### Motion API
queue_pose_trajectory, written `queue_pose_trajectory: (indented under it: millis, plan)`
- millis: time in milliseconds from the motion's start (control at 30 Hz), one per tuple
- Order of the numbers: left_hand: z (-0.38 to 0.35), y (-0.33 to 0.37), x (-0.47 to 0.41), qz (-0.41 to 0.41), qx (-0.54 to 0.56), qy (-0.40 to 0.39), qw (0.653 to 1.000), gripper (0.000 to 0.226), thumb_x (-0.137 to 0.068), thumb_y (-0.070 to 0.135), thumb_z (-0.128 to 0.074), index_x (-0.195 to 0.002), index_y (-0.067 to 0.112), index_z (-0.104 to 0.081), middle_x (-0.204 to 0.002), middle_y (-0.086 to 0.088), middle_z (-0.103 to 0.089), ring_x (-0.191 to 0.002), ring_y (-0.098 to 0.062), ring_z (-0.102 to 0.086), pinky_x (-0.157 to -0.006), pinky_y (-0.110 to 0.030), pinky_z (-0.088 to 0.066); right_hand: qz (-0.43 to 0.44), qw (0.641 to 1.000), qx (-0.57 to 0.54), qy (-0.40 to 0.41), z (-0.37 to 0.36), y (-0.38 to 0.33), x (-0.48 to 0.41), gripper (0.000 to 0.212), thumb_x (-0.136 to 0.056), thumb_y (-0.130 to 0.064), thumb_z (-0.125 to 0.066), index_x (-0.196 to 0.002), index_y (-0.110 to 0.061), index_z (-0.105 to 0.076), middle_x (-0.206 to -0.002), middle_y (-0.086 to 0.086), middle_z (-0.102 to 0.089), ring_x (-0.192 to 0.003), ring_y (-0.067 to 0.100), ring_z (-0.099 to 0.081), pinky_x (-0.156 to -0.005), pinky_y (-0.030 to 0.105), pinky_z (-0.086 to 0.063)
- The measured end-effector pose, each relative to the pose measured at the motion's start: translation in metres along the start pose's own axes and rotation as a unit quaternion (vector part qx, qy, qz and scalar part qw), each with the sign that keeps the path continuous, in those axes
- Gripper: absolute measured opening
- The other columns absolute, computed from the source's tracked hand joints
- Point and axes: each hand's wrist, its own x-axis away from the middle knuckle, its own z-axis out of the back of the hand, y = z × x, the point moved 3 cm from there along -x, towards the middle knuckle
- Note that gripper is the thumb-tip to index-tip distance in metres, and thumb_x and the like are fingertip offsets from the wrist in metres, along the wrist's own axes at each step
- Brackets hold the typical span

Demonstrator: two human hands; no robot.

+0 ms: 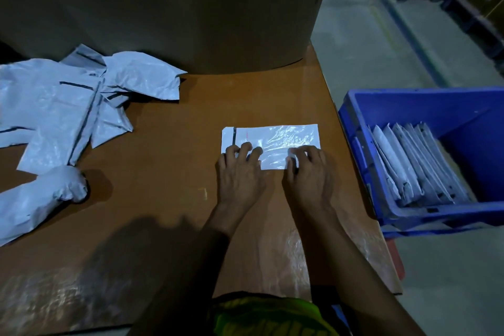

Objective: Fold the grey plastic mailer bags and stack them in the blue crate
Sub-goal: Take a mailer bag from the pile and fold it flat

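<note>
1. Green cloth of my top shows at the bottom edge, and both my bare forearms reach forward from it over the brown table.
2. My left hand lies on the near left part of a flat grey mailer bag. Its fingers are spread and their tips press down on the plastic, curled round nothing.
3. My right hand is at the bag's near right corner. Its fingers are bent over the near edge, and I cannot tell whether they pinch the plastic or only press on it.
4. That bag lies as a neat rectangle on the table, right of centre, with a dark stripe running across it near its left end.
5. Just beside the table's right edge stands the blue crate. A row of folded grey bags stands on edge inside it, leaning against its left wall.
6. At the table's left, well apart from my hands, is a loose pile of crumpled grey mailer bags, some overlapping.
7. Behind everything, a large cardboard box stands on the far part of the table.
</note>
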Motion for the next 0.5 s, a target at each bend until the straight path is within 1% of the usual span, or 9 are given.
queue_pose_trajectory:
  millis: [67,133,233,267,333,367,433,500]
  plan:
    - [0.0,-0.003,-0.001,-0.001,0.018,-0.002,1.0,0.033,-0.095,0.024,-0.055,-0.127,0.028,-0.064,-0.135,0.005,-0.057,-0.123,-0.025,-0.046,-0.095,-0.043,-0.043,0.008,1.0,0.004,-0.006,-0.001,-0.012,-0.011,0.022,-0.093,-0.026,-0.066,-0.112,-0.019,-0.076,-0.118,0.003,-0.068,-0.111,0.025,-0.059,-0.091,0.037,-0.045]
    - [0.004,-0.009,-0.002,-0.007,0.061,-0.003,0.998,0.034,-0.093,0.021,-0.053,-0.123,0.029,-0.068,-0.132,0.005,-0.06,-0.122,-0.025,-0.048,-0.095,-0.044,-0.044,0.037,0.999,-0.024,-0.016,-0.008,-0.029,-0.023,0.023,-0.091,-0.026,-0.069,-0.111,-0.021,-0.077,-0.12,0.003,-0.069,-0.114,0.024,-0.058,-0.092,0.038,-0.046]
    - [0.014,-0.025,-0.006,-0.003,0.176,0.023,0.984,0.04,-0.088,0.012,-0.046,-0.112,0.019,-0.076,-0.117,0.0,-0.071,-0.111,-0.026,-0.059,-0.093,-0.046,-0.051,0.055,0.996,-0.058,-0.044,-0.025,-0.047,-0.033,0.025,-0.09,-0.025,-0.067,-0.113,-0.02,-0.078,-0.118,0.004,-0.071,-0.113,0.026,-0.06,-0.091,0.041,-0.053]
    - [0.018,-0.029,-0.01,0.003,0.189,0.038,0.981,0.041,-0.087,0.01,-0.045,-0.111,0.015,-0.077,-0.114,-0.001,-0.072,-0.108,-0.025,-0.06,-0.091,-0.045,-0.052,0.052,0.996,-0.059,-0.048,-0.03,-0.048,-0.033,0.026,-0.091,-0.026,-0.066,-0.113,-0.019,-0.078,-0.117,0.004,-0.072,-0.112,0.027,-0.06,-0.09,0.043,-0.054]
    - [0.022,-0.034,-0.021,0.012,0.168,0.05,0.985,0.038,-0.084,0.003,-0.053,-0.113,0.012,-0.076,-0.117,-0.005,-0.07,-0.11,-0.028,-0.059,-0.091,-0.042,-0.052,0.046,0.996,-0.061,-0.041,-0.035,-0.045,-0.031,0.026,-0.094,-0.026,-0.064,-0.115,-0.02,-0.077,-0.117,0.003,-0.071,-0.111,0.026,-0.059,-0.09,0.042,-0.052]
    - [0.021,-0.035,-0.029,0.012,0.155,0.038,0.987,0.041,-0.081,-0.002,-0.058,-0.115,0.01,-0.076,-0.122,-0.008,-0.068,-0.114,-0.03,-0.057,-0.092,-0.042,-0.052,0.05,0.996,-0.062,-0.035,-0.035,-0.042,-0.03,0.025,-0.095,-0.026,-0.065,-0.116,-0.02,-0.077,-0.118,0.003,-0.071,-0.112,0.025,-0.058,-0.09,0.041,-0.051]
    - [0.012,-0.033,-0.039,0.01,0.146,-0.02,0.989,0.05,-0.074,-0.008,-0.06,-0.119,0.008,-0.074,-0.13,-0.012,-0.065,-0.122,-0.034,-0.053,-0.095,-0.045,-0.051,0.063,0.995,-0.073,-0.041,-0.034,-0.04,-0.028,0.026,-0.096,-0.028,-0.064,-0.119,-0.021,-0.076,-0.121,0.002,-0.07,-0.115,0.024,-0.057,-0.093,0.041,-0.051]
    - [0.004,-0.029,-0.041,0.015,0.134,-0.05,0.99,0.049,-0.076,-0.007,-0.061,-0.12,0.011,-0.073,-0.13,-0.007,-0.065,-0.13,-0.032,-0.051,-0.101,-0.047,-0.045,0.05,0.991,-0.098,-0.082,-0.033,-0.036,-0.032,0.03,-0.098,-0.031,-0.061,-0.124,-0.023,-0.074,-0.128,0.0,-0.067,-0.123,0.021,-0.052,-0.099,0.043,-0.049]
